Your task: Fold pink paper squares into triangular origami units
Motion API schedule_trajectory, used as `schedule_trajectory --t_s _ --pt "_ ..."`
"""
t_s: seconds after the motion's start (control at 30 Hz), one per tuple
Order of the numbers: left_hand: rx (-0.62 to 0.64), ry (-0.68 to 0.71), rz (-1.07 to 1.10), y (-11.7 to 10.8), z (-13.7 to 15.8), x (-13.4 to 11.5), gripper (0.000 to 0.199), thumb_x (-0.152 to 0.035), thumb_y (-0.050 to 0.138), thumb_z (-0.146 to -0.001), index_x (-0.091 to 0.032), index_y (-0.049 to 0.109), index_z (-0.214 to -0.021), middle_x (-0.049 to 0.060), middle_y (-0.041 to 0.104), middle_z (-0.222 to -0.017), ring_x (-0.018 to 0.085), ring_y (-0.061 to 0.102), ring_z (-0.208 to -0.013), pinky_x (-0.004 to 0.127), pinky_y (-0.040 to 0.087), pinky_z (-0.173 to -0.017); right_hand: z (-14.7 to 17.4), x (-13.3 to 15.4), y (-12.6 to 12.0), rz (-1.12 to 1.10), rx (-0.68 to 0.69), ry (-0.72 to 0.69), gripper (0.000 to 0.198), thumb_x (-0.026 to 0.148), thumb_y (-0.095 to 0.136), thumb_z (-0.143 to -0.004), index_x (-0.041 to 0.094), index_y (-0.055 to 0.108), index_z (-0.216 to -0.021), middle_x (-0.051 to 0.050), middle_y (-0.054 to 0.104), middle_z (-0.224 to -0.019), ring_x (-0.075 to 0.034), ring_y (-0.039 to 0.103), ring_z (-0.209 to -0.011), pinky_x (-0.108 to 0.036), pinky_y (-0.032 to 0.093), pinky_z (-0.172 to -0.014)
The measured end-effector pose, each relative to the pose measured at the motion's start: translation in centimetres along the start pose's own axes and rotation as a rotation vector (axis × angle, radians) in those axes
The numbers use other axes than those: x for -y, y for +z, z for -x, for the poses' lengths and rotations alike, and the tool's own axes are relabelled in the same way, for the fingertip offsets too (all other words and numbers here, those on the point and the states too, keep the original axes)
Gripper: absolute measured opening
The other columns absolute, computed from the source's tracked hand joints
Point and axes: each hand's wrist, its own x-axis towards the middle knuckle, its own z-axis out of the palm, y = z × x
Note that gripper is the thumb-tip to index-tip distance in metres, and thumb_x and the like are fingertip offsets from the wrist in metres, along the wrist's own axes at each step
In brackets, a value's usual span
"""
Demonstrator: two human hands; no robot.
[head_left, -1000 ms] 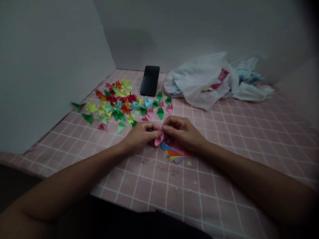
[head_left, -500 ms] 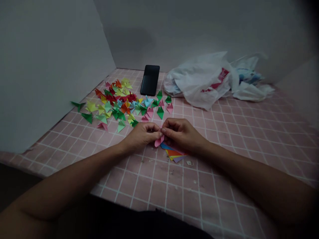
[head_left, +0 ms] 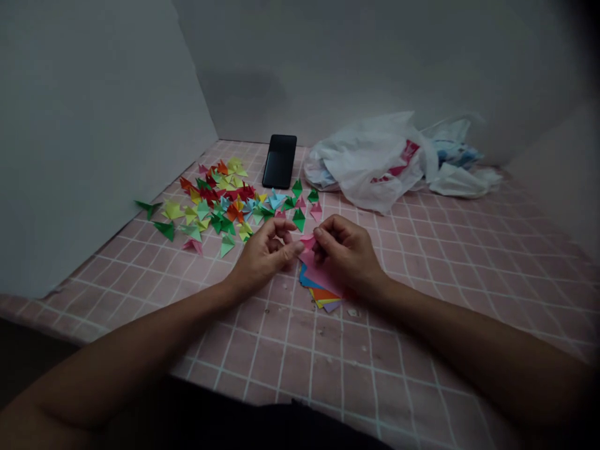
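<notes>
A small folded piece of pink origami paper [head_left: 307, 240] is pinched between the thumb and fingers of my right hand [head_left: 347, 250]. My left hand [head_left: 270, 245] is just to its left, with thumb and forefinger apart; its thumb tip is at the paper's edge, and I cannot tell whether it touches. Beneath my right hand lies a fanned stack of coloured paper sheets [head_left: 309, 279], pink on top, with blue, orange, yellow and purple edges showing. My right hand hides part of that stack.
Many folded paper cranes [head_left: 220, 212] in several colours spread over the table's left side. A black phone [head_left: 280, 161] leans at the back. White plastic bags [head_left: 370, 165] lie at the back right. The pink checked tablecloth [head_left: 281, 350] meets a wall [head_left: 94, 125] on the left.
My left fingers have parted from the pink paper, and my hands have moved slightly apart. The pink paper is now in my right hand's pinch. The view has tilted up a little.
</notes>
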Motion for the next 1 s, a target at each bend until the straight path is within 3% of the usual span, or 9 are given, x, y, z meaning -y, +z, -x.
schedule_trajectory --t_s 0.1,0.2,0.3,0.67,1.0 --pt "-0.024 0.088 -0.123 0.4 0.3 0.5 0.053 -0.032 0.087 -0.067 -0.021 0.055 -0.108 -0.002 0.059 -0.089 0.009 0.060 -0.067 0.021 0.050 -0.060 0.4 0.3 0.4 -0.059 -0.060 -0.013 0.022 0.034 0.064 -0.087 0.021 0.054 -0.074 0.003 0.062 -0.058 -0.011 0.059 -0.049 -0.024 0.048 -0.049" --pt "-0.048 0.138 -0.104 0.8 0.4 0.8 0.041 -0.028 0.081 -0.074 -0.021 0.054 -0.105 0.000 0.062 -0.090 0.012 0.064 -0.077 0.022 0.053 -0.066 0.9 0.7 0.9 -0.151 -0.069 0.006 0.023 0.037 0.066 -0.086 0.021 0.054 -0.074 0.003 0.063 -0.058 -0.012 0.061 -0.050 -0.025 0.052 -0.051" --pt "-0.068 0.149 -0.027 1.0 0.4 0.7 0.032 -0.027 0.076 -0.079 -0.020 0.053 -0.100 0.000 0.064 -0.088 0.012 0.066 -0.073 0.022 0.053 -0.063 1.2 0.9 1.3 -0.222 -0.055 0.040 0.025 0.038 0.069 -0.084 0.020 0.055 -0.074 0.002 0.066 -0.060 -0.012 0.063 -0.051 -0.025 0.053 -0.052" --pt "-0.132 0.070 0.057 0.4 -0.1 0.4 0.027 -0.031 0.077 -0.076 -0.017 0.055 -0.083 -0.003 0.061 -0.072 0.009 0.062 -0.055 0.020 0.053 -0.052 1.8 1.6 1.8 -0.294 0.006 0.244 0.025 0.035 0.072 -0.078 0.019 0.056 -0.070 0.002 0.065 -0.060 -0.009 0.057 -0.047 -0.022 0.047 -0.047" --pt "-0.132 0.040 0.118 0.2 -0.3 0.0 0.035 -0.034 0.079 -0.074 -0.017 0.056 -0.093 -0.004 0.062 -0.072 0.009 0.062 -0.057 0.022 0.055 -0.057 1.7 1.5 1.8 -0.301 0.007 0.285 0.021 0.032 0.070 -0.078 0.020 0.055 -0.068 0.002 0.064 -0.060 -0.010 0.057 -0.047 -0.023 0.047 -0.046"
